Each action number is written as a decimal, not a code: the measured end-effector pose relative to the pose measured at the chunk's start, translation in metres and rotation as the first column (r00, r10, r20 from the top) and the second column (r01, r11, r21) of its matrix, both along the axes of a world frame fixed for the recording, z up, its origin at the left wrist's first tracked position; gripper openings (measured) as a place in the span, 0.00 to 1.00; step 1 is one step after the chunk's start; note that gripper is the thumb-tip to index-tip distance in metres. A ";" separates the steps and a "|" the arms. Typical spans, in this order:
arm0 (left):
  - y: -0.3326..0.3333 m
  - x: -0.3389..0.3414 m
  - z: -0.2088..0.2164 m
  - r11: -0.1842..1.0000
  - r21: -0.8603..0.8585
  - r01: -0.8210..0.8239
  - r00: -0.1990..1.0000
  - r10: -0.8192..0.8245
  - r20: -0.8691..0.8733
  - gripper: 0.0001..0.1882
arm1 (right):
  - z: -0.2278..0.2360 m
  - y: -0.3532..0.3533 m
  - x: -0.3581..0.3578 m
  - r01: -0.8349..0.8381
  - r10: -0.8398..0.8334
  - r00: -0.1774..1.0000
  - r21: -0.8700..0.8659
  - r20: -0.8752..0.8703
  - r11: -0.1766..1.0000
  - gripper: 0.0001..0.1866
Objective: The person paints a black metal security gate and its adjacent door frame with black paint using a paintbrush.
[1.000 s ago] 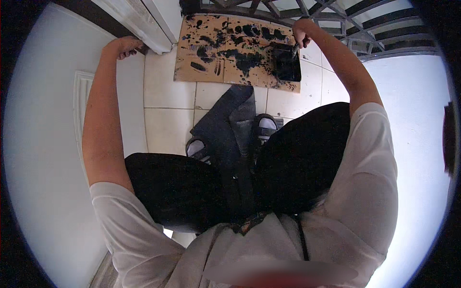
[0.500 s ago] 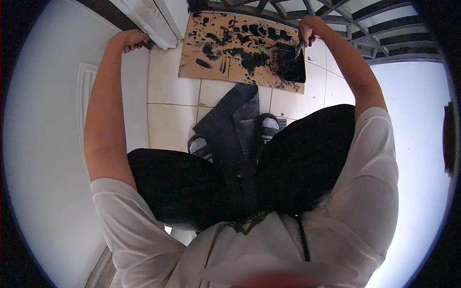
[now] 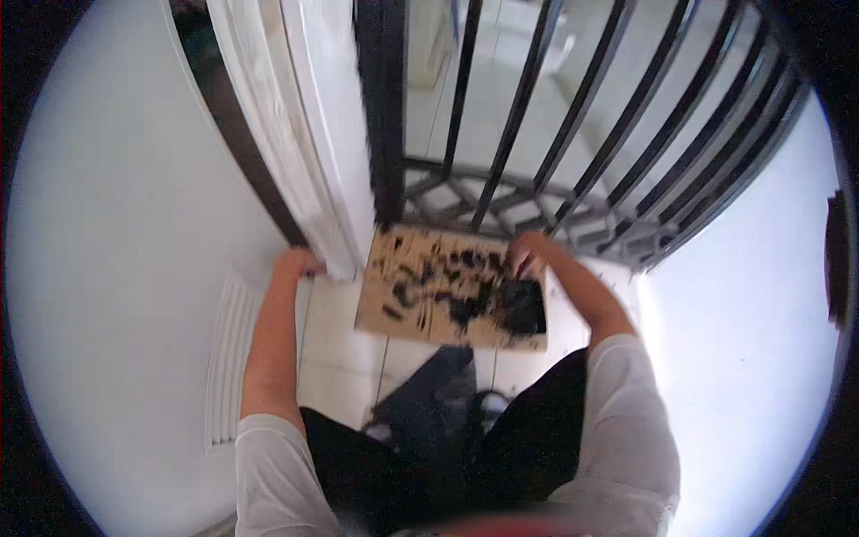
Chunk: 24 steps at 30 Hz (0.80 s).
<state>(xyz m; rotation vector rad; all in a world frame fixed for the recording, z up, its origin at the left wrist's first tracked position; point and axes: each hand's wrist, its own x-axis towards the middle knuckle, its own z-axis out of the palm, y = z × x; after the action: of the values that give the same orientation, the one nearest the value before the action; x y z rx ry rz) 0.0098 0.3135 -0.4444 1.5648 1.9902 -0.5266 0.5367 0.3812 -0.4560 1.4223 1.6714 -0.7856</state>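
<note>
My right hand [image 3: 530,254] is closed at the far edge of a black tray [image 3: 525,309]. It grips what looks like a paintbrush, mostly hidden and smeared by motion, pointing down to the tray. Dark, wet-looking paint fills the tray, which sits on the right end of a flat cardboard sheet [image 3: 374,318] covered in black smears and spots. At the far left, my left hand [image 3: 300,262] is closed beside the foot of the white door frame [image 3: 309,170]. What its fingers hold is too blurred to make out.
Beyond the cardboard stands a black metal gate [image 3: 514,116] with upright bars and a lattice base. A dark cloth or mat [image 3: 429,394] lies between my feet on pale floor tiles [image 3: 335,358]. White walls rise on both sides, the left one with a louvred vent [image 3: 231,367].
My view has tipped up, so the gate's bars show and the cardboard sits lower in the picture. Both hands remain near the same places, the right at the tray, the left by the frame.
</note>
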 end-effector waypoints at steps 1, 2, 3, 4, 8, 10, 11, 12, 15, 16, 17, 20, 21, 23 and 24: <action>0.000 0.009 0.002 0.979 -0.202 -0.003 1.000 0.005 0.013 0.24 | 0.004 -0.001 -0.007 -0.006 0.007 0.999 -0.041 0.033 0.999 0.11; 0.000 0.012 0.009 0.949 -0.294 0.117 0.989 -0.084 0.120 0.23 | 0.008 -0.003 -0.013 -0.015 0.020 0.998 -0.088 0.057 0.996 0.11; -0.002 0.020 0.011 0.952 -0.301 0.048 0.989 -0.003 0.148 0.25 | 0.006 -0.006 -0.023 -0.022 0.045 0.987 -0.147 0.157 0.989 0.13; -0.004 0.026 0.015 0.940 -0.341 -0.013 0.981 0.077 0.176 0.27 | 0.006 -0.005 -0.033 -0.041 0.083 0.967 -0.177 0.239 0.983 0.16; -0.002 0.048 0.027 0.873 -0.472 -0.119 0.953 0.234 0.194 0.32 | 0.006 -0.006 -0.047 0.013 -0.005 0.997 -0.117 0.073 0.993 0.19; -0.003 0.059 0.025 0.881 -0.442 -0.167 0.952 0.261 0.161 0.35 | 0.005 -0.008 -0.051 0.021 -0.007 0.996 -0.155 0.092 0.988 0.19; -0.004 0.062 0.024 0.879 -0.447 -0.168 0.954 0.259 0.152 0.35 | 0.004 -0.008 -0.052 0.026 -0.010 0.995 -0.165 0.099 0.986 0.19; -0.005 0.065 0.022 0.900 -0.422 -0.107 0.964 0.197 0.176 0.36 | 0.002 -0.009 -0.054 -0.015 0.036 0.993 -0.188 0.109 0.982 0.20; -0.001 0.073 0.012 0.918 -0.395 0.023 0.965 0.083 0.250 0.38 | -0.006 -0.007 -0.056 -0.085 0.108 0.988 -0.194 0.108 0.977 0.20; 0.002 0.074 0.010 0.911 -0.403 0.083 0.953 0.045 0.299 0.39 | -0.009 -0.003 -0.057 -0.126 0.146 0.980 -0.148 0.136 0.981 0.20; 0.004 0.082 0.007 0.897 -0.432 0.091 0.969 0.020 0.246 0.35 | -0.013 0.000 -0.058 -0.309 0.308 0.945 -0.006 0.112 0.951 0.20; -0.005 0.104 0.005 0.878 -0.353 0.322 0.863 -0.119 0.490 0.33 | -0.017 0.016 -0.057 -0.338 0.343 0.930 -0.059 0.135 0.939 0.19; -0.018 0.111 0.005 0.878 -0.325 0.350 0.831 -0.131 0.540 0.33 | -0.016 0.021 -0.057 -0.331 0.336 0.931 -0.053 0.144 0.942 0.19; -0.044 0.128 0.013 0.686 -0.175 0.706 0.676 -0.579 0.456 0.31 | -0.008 0.024 -0.057 -0.286 0.279 0.957 0.108 0.079 0.952 0.20; -0.055 0.135 0.024 0.692 -0.254 0.676 0.719 -0.544 0.432 0.29 | -0.001 0.018 -0.057 -0.281 0.275 0.959 0.096 0.072 0.955 0.20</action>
<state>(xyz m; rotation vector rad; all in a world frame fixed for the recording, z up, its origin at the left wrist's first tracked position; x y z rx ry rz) 0.1449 0.2584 -0.4208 1.8861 0.9758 -0.8101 0.4797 0.3993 -0.4572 1.2295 1.8398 -0.5002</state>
